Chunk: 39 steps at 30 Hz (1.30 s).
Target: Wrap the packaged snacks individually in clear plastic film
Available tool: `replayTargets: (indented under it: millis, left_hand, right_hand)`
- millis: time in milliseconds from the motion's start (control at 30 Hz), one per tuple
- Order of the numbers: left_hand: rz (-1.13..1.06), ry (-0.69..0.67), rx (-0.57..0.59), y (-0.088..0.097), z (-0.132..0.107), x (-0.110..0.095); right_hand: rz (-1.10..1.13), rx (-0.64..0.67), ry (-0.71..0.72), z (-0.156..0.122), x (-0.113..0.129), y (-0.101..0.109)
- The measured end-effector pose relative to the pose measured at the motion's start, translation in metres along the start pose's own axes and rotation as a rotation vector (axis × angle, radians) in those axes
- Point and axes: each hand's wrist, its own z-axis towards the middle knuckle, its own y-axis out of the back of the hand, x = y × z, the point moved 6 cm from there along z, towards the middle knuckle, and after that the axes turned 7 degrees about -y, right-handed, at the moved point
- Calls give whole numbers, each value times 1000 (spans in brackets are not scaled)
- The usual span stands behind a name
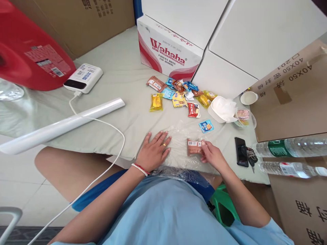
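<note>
My right hand (212, 154) pinches the right end of a brown snack packet (193, 147) with a white barcode label. Fingers apart, my left hand (154, 151) lies flat at the left edge of a clear plastic sheet (177, 143) spread on the table and hanging over its front edge. Just beyond the right hand is a small blue packet (206, 126). Farther back lies a loose group of snack packets: another brown one (155, 83), a yellow one (156, 102), a red one (193, 110) and several more in blue, yellow and brown.
A white bowl (216, 114) holding crumpled white plastic stands right of the packets. A phone (240, 152), keys (252, 156) and two water bottles (293, 148) lie at the right. To the left are a white tube lamp (61, 125), a cabled white device (84, 77) and a red jug (33, 51). Boxes (168, 51) line the back.
</note>
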Motion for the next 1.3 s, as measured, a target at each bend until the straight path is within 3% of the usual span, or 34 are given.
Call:
replayTargets:
  millis: [67,100,200,300,400,500,567,633,733,833,900,967,1067,1133,1300]
  left_hand:
    - [-10,0,0,-1,0,0]
    - [-15,2,2,-1,0,0]
    - [-20,11,20,-2,0,1]
    - [-16,4,58,-4,-2,1]
    - [-10,-18,108,-6,-4,1]
    - [-8,-25,153,-6,-6,3]
    - [-5,-20,177,-6,-5,3]
    - [0,-13,190,-6,-5,4]
    - [6,-10,193,-7,-4,3]
    - [19,-16,182,-9,-5,4]
    - [22,-23,182,-10,-5,4]
    - [12,-30,203,-10,-5,5]
    - [7,-34,236,-9,-4,6]
    - [25,-36,236,-8,-4,6]
    - [33,-52,237,-7,-4,6]
  right_hand:
    - [-394,-204,184,-10,7,23]
    - [-528,-246,281,-14,11,29]
    - [-699,-148,535,-20,23,22]
    - [-784,-20,642,-14,28,-3]
    - [-804,-32,596,-1,25,-8]
    - [-723,-126,529,6,19,14]
    - [-611,-189,561,2,21,30]
    - [-489,-195,656,-7,28,32]
    - [-428,-96,739,-21,39,2]
    - [-559,-27,644,-23,40,-37]
    - [-592,10,628,-21,39,-48]
    - [-529,-27,670,-12,42,-36]
    - [-501,-283,631,22,46,15]
    - [-602,-369,571,54,48,44]
    - [-850,-143,511,120,46,63]
